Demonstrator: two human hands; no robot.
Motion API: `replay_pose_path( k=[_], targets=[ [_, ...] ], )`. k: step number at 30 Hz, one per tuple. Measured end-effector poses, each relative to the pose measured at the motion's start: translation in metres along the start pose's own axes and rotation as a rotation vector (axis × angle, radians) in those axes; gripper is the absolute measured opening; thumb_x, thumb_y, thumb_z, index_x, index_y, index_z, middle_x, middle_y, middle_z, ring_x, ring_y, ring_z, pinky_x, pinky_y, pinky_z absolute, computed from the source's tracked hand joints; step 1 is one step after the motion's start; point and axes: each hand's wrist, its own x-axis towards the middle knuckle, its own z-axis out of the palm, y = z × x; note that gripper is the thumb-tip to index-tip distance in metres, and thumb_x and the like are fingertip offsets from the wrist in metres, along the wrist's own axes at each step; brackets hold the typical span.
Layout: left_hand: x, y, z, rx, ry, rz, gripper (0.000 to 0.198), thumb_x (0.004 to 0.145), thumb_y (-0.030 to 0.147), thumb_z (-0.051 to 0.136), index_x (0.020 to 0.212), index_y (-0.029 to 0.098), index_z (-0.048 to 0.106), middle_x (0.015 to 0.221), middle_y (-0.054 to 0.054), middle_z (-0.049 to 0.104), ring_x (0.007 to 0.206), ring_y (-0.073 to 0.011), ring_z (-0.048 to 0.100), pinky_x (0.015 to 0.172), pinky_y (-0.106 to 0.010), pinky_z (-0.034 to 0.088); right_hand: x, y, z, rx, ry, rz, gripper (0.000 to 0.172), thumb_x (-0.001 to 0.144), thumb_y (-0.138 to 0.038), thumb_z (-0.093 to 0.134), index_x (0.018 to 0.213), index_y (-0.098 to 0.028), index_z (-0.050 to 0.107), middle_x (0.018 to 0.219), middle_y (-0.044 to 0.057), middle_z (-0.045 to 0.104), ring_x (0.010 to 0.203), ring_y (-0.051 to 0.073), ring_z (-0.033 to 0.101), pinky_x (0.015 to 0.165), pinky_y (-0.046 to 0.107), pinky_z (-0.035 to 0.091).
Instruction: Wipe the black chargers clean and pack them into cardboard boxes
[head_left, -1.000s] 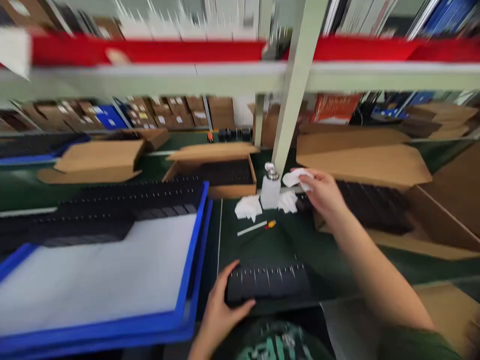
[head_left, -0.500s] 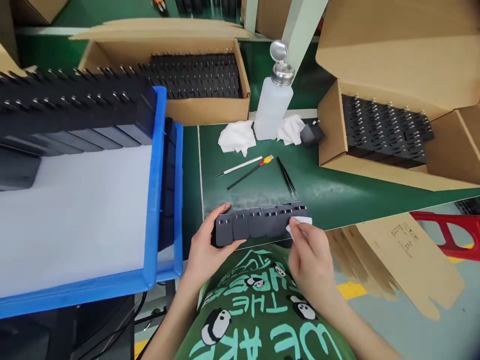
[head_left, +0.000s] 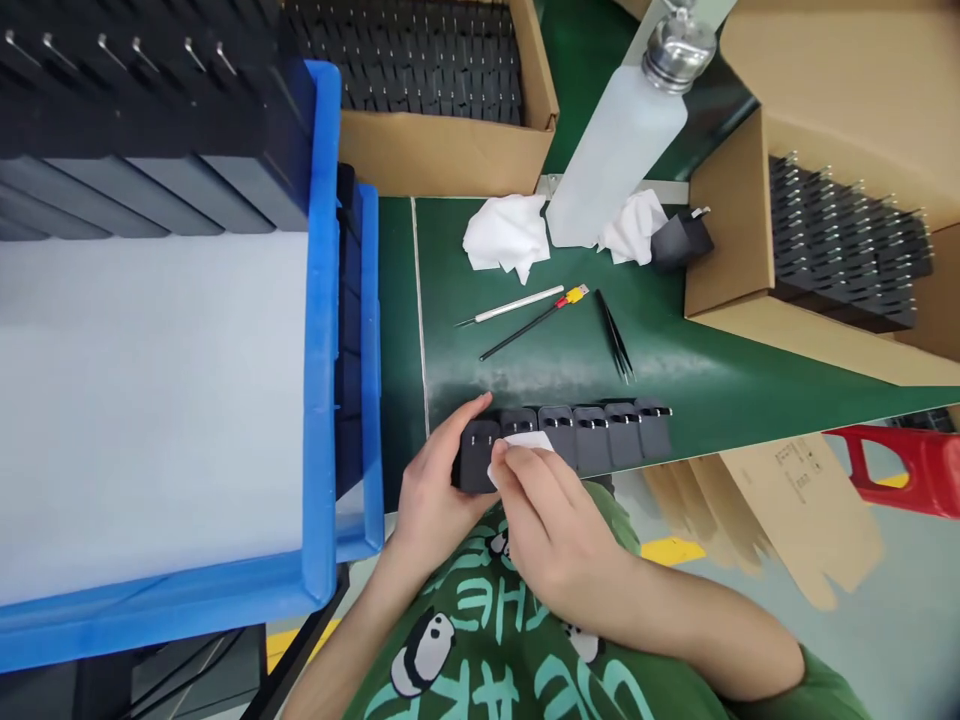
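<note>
Two hands (head_left: 559, 535) handle one white cloth (head_left: 534, 439) and six adapters (head_left: 592, 450).

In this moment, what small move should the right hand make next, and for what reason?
Probably the right hand should slide the white cloth slightly left, onto the leftmost black adapter of the row. The cloth is over its neighbour, while the leftmost one is mostly uncovered, and the left hand grips that end, which should keep it steady.

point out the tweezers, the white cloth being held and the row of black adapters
Tweezers (head_left: 614, 334): head view, around their middle
Held white cloth (head_left: 533, 439): head view, exposed upper part
Row of black adapters (head_left: 592, 450): head view, face of fourth from left
</note>
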Motion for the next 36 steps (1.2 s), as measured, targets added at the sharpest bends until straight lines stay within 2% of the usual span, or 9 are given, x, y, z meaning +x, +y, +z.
replay_pose_path(
  k=[4,8,13,18,22,27,30,33,36],
  targets=[
    [0.000,0.003,0.003,-0.001,0.005,0.016,0.059,0.080,0.017,0.072,0.136,0.030,0.055,0.135,0.001,0.068,0.121,-0.0200,0.067,0.103,-0.031,0.056,-0.008,0.010,-0.028,0.386,-0.018,0.132,0.039,0.089,0.004,0.046,0.123,-0.008,0.061,0.103,0.012,0.063,0.092,0.017,0.062,0.078,0.029,0.059],
    [0.001,0.008,0.008,0.062,0.076,-0.001,0.066,0.069,0.032,0.089,0.128,0.029,0.060,0.126,-0.002,0.072,0.111,-0.0232,0.072,0.098,-0.033,0.059,-0.020,0.016,-0.028,0.118,0.140,0.288,0.045,0.087,0.005,0.057,0.127,-0.015,0.061,0.107,0.011,0.061,0.094,0.018,0.062,0.079,0.031,0.057],
    [0.001,0.008,0.011,0.085,0.106,0.053,0.053,0.078,0.032,0.081,0.126,0.027,0.059,0.122,-0.002,0.074,0.109,-0.0209,0.072,0.093,-0.030,0.060,-0.014,0.006,0.000,-0.053,-0.009,0.116,0.038,0.087,0.005,0.054,0.124,-0.001,0.058,0.105,0.020,0.063,0.092,0.025,0.058,0.078,0.041,0.056],
    [0.001,0.006,0.008,0.073,0.107,0.070,0.037,0.089,0.023,0.063,0.125,0.024,0.059,0.121,-0.002,0.074,0.109,-0.0177,0.072,0.094,-0.027,0.059,0.001,-0.001,-0.007,-0.095,-0.076,-0.109,0.029,0.090,0.001,0.047,0.113,0.004,0.063,0.101,0.022,0.067,0.089,0.026,0.059,0.074,0.038,0.055],
    [0.000,0.006,0.007,0.060,0.087,0.078,0.046,0.084,0.015,0.061,0.130,0.023,0.057,0.126,-0.003,0.072,0.114,-0.0177,0.069,0.100,-0.028,0.057,-0.003,0.006,-0.017,0.230,-0.162,-0.083,0.036,0.094,-0.004,0.039,0.123,-0.005,0.061,0.100,0.012,0.069,0.091,0.019,0.061,0.084,0.032,0.058],
    [-0.001,0.005,0.007,0.069,0.113,0.078,0.038,0.090,0.015,0.057,0.127,0.023,0.059,0.123,-0.003,0.073,0.113,-0.0156,0.070,0.099,-0.025,0.056,-0.003,0.008,-0.002,0.102,-0.062,-0.056,0.036,0.092,-0.002,0.044,0.125,0.003,0.058,0.105,0.020,0.067,0.095,0.025,0.060,0.080,0.040,0.059],
    [-0.002,0.004,0.006,0.031,0.083,0.103,0.041,0.091,0.015,0.055,0.132,0.022,0.057,0.128,-0.003,0.070,0.117,-0.0151,0.068,0.102,-0.025,0.054,0.001,0.004,0.000,0.190,-0.147,-0.097,0.032,0.094,-0.002,0.041,0.118,0.004,0.061,0.104,0.018,0.069,0.096,0.023,0.061,0.086,0.035,0.059],
    [0.000,0.005,0.008,0.042,0.066,0.069,0.053,0.083,0.020,0.072,0.134,0.024,0.055,0.130,-0.003,0.070,0.117,-0.0173,0.068,0.101,-0.025,0.055,0.000,0.010,-0.023,0.395,-0.280,-0.087,0.030,0.097,-0.004,0.040,0.117,-0.003,0.063,0.095,0.010,0.069,0.089,0.018,0.061,0.083,0.029,0.059],
    [0.006,0.006,0.011,0.089,0.065,0.042,0.071,0.071,0.031,0.088,0.134,0.024,0.055,0.129,-0.005,0.071,0.114,-0.0215,0.070,0.097,-0.028,0.058,0.005,0.037,-0.063,0.434,-0.174,0.037,0.037,0.094,-0.004,0.048,0.125,-0.017,0.064,0.097,0.007,0.065,0.084,0.017,0.061,0.068,0.031,0.057]
  ],
)
